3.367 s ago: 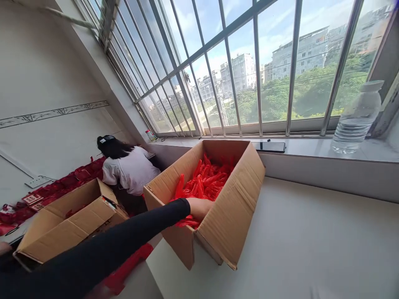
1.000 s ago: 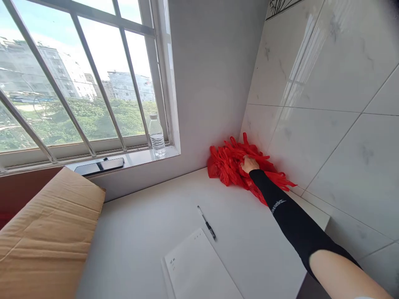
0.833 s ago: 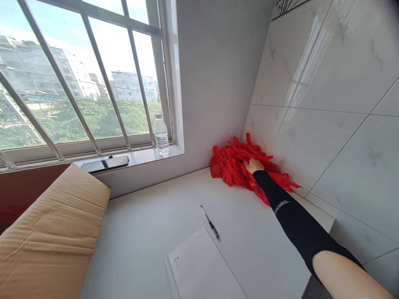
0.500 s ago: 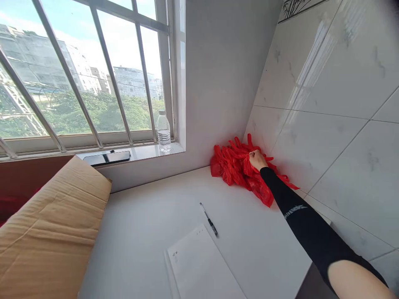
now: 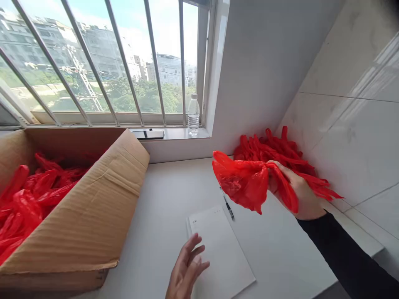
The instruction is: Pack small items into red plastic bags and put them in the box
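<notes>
Bright red colours the bags in the box (image 5: 40,195) and the bag (image 5: 246,182) held above the white worktop (image 5: 168,187), while the cardboard (image 5: 90,203) is tan, the sleeve (image 5: 346,249) plain black, the paper (image 5: 218,249) white with small dark marks, and the wall tiles (image 5: 352,137) pale with faint grey veining.

Bottle (image 5: 193,116) and phone (image 5: 156,134) on windowsill (image 5: 176,134)

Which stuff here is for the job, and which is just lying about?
Seems part of the job:
- red bag in the right hand
- red pile by the wall
- cardboard box of red bags

Probably just lying about:
- pen
- paper
- bottle
- phone
</notes>
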Motion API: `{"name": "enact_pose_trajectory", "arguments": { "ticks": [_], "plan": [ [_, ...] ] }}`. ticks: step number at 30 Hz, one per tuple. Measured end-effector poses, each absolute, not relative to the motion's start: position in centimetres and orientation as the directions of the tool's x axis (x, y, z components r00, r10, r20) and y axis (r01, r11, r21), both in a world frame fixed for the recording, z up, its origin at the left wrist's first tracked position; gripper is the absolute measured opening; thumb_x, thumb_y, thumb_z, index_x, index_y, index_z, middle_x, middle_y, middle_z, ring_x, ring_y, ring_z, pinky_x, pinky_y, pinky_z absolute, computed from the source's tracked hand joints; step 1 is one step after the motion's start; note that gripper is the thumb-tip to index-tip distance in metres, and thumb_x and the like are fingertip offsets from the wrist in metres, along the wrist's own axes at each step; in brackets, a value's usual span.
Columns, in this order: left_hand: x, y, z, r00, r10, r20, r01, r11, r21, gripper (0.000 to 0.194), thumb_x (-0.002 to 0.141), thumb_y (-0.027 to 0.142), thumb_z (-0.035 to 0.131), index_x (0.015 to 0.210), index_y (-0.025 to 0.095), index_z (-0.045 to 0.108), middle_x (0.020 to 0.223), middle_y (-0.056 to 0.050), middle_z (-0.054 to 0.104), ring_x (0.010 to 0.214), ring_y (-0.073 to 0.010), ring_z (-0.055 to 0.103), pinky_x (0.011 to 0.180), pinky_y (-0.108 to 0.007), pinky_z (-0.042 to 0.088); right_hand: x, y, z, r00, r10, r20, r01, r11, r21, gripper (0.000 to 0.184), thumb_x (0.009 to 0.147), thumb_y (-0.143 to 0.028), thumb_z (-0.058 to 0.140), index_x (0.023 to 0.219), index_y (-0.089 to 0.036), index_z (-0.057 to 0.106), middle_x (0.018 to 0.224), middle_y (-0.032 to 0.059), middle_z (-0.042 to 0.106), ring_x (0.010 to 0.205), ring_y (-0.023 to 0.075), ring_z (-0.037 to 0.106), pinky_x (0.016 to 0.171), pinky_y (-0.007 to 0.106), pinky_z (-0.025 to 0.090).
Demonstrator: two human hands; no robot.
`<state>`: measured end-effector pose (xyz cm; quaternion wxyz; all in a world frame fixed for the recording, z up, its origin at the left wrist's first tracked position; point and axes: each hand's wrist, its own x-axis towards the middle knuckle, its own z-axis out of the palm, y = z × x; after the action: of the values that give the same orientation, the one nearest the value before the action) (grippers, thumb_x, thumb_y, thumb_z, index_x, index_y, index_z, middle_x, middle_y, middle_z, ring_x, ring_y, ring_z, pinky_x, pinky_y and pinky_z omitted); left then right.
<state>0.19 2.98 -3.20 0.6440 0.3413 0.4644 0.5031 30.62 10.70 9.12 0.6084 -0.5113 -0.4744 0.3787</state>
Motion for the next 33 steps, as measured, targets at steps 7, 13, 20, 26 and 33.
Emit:
{"name": "enact_pose_trajectory", "arguments": {
  "ticks": [7,13,20,26,33],
  "plan": [
    [2.9,3.3,-1.5,0.359,0.925,-0.127,-0.593,0.331,0.735,0.044,0.103,0.044,0.054,0.144,0.029,0.053,0.148,-0.012,0.054,0.133,-0.0348,0.052,0.101,-0.053,0.054,22.7,6.9,3.0,-0.100,0.984,-0.147,-0.447,-0.176,-0.877,0.021,0.091,-0.049,0.073,0.097,-0.030,0.074,0.100,0.0041,0.072,0.107,0.0321,0.064,0.090,0.042,0.057],
    [1.8,2.8,-2.8,0.227,0.947,-0.226,-0.566,0.317,0.761,0.046,0.100,0.044,0.060,0.143,0.027,0.053,0.139,-0.011,0.061,0.123,-0.0299,0.060,0.097,-0.045,0.055,20.1,4.5,0.1,-0.247,0.945,-0.214,-0.415,-0.303,-0.858,0.048,0.097,-0.066,0.059,0.132,-0.033,0.064,0.130,0.0056,0.066,0.126,0.0337,0.055,0.098,0.046,0.052],
    [1.2,3.0,-2.8,0.211,0.930,-0.301,-0.510,0.367,0.778,0.042,0.097,0.053,0.060,0.117,0.018,0.071,0.124,-0.013,0.069,0.116,-0.0312,0.063,0.092,-0.042,0.056,18.8,4.1,-0.5,-0.215,0.935,-0.283,-0.376,-0.347,-0.860,0.041,0.092,-0.050,0.077,0.126,-0.030,0.067,0.124,0.0053,0.069,0.120,0.0333,0.060,0.096,0.044,0.053],
    [0.6,3.3,-3.3,0.161,0.951,-0.265,-0.580,0.308,0.754,0.026,0.097,0.042,0.064,0.114,0.022,0.070,0.117,-0.008,0.072,0.105,-0.0230,0.065,0.085,-0.032,0.054,18.4,4.0,-1.8,-0.221,0.944,-0.247,-0.408,-0.319,-0.855,0.034,0.095,-0.048,0.074,0.125,-0.032,0.070,0.125,0.0048,0.067,0.121,0.0314,0.059,0.093,0.039,0.054],
    [0.5,3.1,-2.9,0.168,0.934,-0.314,-0.639,0.346,0.687,0.019,0.096,0.037,0.067,0.107,0.022,0.071,0.105,-0.003,0.072,0.090,-0.0165,0.066,0.077,-0.025,0.054,17.8,3.9,-2.8,-0.227,0.932,-0.282,-0.450,-0.358,-0.818,0.031,0.099,-0.046,0.069,0.127,-0.032,0.069,0.127,0.0038,0.066,0.122,0.0302,0.057,0.091,0.036,0.054]
  ]
}}
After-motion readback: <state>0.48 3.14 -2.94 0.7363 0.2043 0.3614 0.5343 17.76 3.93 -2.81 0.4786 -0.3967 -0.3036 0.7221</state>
